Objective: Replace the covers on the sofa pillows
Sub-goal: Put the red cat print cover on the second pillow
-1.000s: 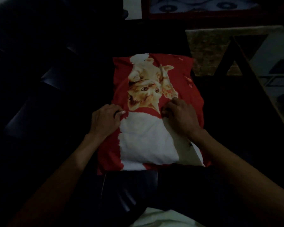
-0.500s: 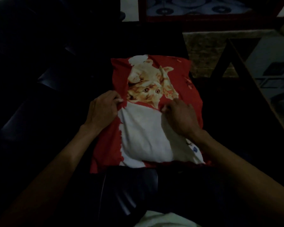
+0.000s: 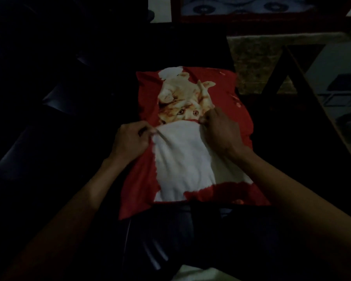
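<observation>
A red fabric pillow cover printed with an orange kitten (image 3: 190, 102) lies in front of me, spread across a dark, glossy sofa seat (image 3: 49, 126) in a very dim room. The kitten print faces me upside down. A white pillow insert (image 3: 182, 157) shows through the cover's opening over the near half, with the red cloth framing it on the left, along the near edge and beyond.

My 2 hands hold the cover's edge where the red cloth meets the white insert. My left hand (image 3: 130, 140) is curled, with its fingertips pinching the cover's edge at the left side of the insert. My right hand (image 3: 219, 128) is also curled, knuckles up, pinching the same edge at the right side, just below the kitten's face. Both bare forearms reach in from the bottom corners of the view.

At the near end of the pillow, a dark shiny cushion or garment (image 3: 160, 240) overlaps the cover's lower edge; I cannot tell which it is. A pale patch of cloth (image 3: 199, 274) sits at the very bottom of the view.

Beyond the pillow to the right is a speckled beige rug (image 3: 253, 63). A dark wooden frame (image 3: 304, 74) stands at the far right, and a patterned blue and white floor covering (image 3: 241, 6) runs along the top.
</observation>
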`<control>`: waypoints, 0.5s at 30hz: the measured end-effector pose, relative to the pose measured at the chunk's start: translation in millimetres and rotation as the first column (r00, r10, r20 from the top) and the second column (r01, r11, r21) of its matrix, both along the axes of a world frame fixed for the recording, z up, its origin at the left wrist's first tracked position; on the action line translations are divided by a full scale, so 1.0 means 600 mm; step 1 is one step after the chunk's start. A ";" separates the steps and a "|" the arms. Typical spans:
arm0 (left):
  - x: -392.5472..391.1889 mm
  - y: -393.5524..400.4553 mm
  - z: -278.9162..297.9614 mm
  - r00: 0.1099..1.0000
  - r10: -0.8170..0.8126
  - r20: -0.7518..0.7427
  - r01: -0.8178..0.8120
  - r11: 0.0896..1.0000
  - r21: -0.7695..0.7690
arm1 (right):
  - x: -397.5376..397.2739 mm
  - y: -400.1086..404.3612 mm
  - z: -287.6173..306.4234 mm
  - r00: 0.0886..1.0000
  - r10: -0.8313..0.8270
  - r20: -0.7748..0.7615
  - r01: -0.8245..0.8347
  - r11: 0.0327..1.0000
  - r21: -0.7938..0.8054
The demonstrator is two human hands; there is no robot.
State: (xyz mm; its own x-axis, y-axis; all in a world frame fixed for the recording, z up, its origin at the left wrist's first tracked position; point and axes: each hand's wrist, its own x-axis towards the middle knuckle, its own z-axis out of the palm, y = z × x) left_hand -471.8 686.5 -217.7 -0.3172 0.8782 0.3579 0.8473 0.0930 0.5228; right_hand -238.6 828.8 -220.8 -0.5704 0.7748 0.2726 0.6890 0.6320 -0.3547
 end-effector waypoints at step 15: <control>-0.049 0.053 -0.001 0.999 0.034 0.004 -0.034 0.998 0.045 | -0.013 0.032 0.000 0.996 -0.091 -0.022 0.089 0.992 -0.085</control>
